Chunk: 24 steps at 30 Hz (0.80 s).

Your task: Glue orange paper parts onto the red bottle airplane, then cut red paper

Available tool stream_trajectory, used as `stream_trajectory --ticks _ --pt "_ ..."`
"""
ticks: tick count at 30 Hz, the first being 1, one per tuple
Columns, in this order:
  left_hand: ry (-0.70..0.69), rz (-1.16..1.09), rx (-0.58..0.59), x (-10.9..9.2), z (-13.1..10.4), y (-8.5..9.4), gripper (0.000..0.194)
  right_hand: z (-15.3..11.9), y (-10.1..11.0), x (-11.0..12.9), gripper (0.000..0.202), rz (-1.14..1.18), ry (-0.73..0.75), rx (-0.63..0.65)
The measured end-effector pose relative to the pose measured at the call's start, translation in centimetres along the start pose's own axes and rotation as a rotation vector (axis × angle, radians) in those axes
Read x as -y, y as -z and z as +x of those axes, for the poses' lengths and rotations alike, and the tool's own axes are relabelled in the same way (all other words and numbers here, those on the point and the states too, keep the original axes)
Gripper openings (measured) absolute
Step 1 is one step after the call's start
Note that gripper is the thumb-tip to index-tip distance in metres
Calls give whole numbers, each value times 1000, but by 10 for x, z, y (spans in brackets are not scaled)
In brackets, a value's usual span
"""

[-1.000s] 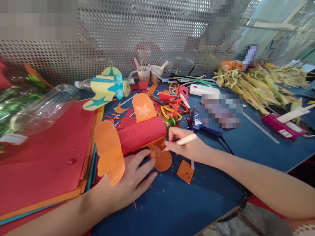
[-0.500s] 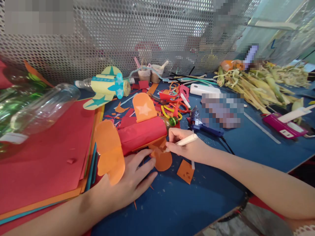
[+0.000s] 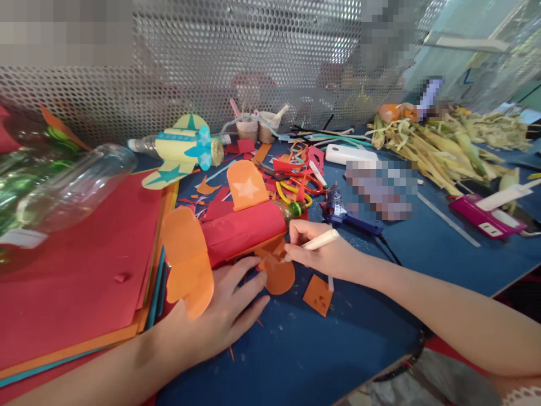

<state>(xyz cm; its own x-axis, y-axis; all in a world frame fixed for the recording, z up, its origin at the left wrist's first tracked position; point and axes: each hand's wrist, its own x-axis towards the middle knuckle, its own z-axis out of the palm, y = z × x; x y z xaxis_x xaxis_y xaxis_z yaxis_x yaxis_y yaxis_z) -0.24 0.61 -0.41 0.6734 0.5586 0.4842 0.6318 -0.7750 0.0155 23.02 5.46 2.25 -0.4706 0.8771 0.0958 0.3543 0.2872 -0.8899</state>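
Note:
A bottle wrapped in red paper (image 3: 245, 231) lies on its side on the blue table, its green neck pointing right. Orange paper fins (image 3: 190, 262) stick out at its left end. On its far side stands an orange wing (image 3: 246, 185) with a pale star. The near orange wing (image 3: 279, 277) lies low in shadow, and my left hand (image 3: 232, 296) rests with fingers spread at its left edge. My right hand (image 3: 313, 248) grips a white marker (image 3: 321, 241), its tip at the near wing's surface.
Coloured paper sheets (image 3: 84, 282) and clear bottles (image 3: 80, 180) are at left. Behind is a yellow-and-blue paper-covered bottle (image 3: 181, 148). Paper scraps and scissors (image 3: 310, 183) lie mid-table. A blue glue gun (image 3: 357, 221), corn husks (image 3: 448, 141) and a magenta power strip (image 3: 486, 217) stand right.
The view has shifted very slightly. Both hands, the marker and the bottle hold practically the same positions.

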Motion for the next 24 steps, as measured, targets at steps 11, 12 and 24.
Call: stream_trajectory --ticks 11,12,24 --pt "-17 -1 14 1 2 3 24 0 0 0 22 2 0 11" --pt "-11 -2 10 0 2 3 24 0 0 0 23 -5 3 7" --pt "8 -3 -3 0 1 3 24 -1 1 0 23 -1 3 14"
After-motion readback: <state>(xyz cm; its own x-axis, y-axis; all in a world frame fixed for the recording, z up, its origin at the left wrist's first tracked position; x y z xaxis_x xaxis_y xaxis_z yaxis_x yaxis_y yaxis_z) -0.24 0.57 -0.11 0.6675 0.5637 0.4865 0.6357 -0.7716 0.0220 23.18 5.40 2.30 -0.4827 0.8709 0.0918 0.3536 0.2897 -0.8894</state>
